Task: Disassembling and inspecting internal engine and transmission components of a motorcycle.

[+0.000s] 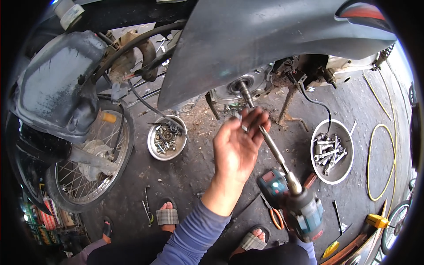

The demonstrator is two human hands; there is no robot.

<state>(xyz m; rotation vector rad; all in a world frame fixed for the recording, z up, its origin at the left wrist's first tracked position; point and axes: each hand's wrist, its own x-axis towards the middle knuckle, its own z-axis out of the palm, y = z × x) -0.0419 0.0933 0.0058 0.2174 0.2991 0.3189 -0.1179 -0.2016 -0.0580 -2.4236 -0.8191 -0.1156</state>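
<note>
My left hand point(236, 148) is raised palm up below the motorcycle's engine, fingers curled and slightly blurred. A small shiny metal piece point(244, 128) shows between its thumb and fingers; its exact kind is unclear. Beside the fingertips is the tip of a long screwdriver bit point(278, 157), fitted in a blue and black cordless drill point(304, 216). The drill hangs in the air in front of my right sleeve point(310, 252); the right hand gripping it is hidden behind its body. Just beyond my left fingers, a metal shaft point(244, 92) sticks out of the round engine hub point(234, 84).
A grey motorcycle body panel point(247, 35) spans the top, with a spoked wheel point(126, 150) at left. One metal bowl point(152, 148) holds small parts, another point(350, 159) wrenches and sockets. Orange-handled pliers point(277, 218) and a yellow hose point(369, 176) lie on the floor.
</note>
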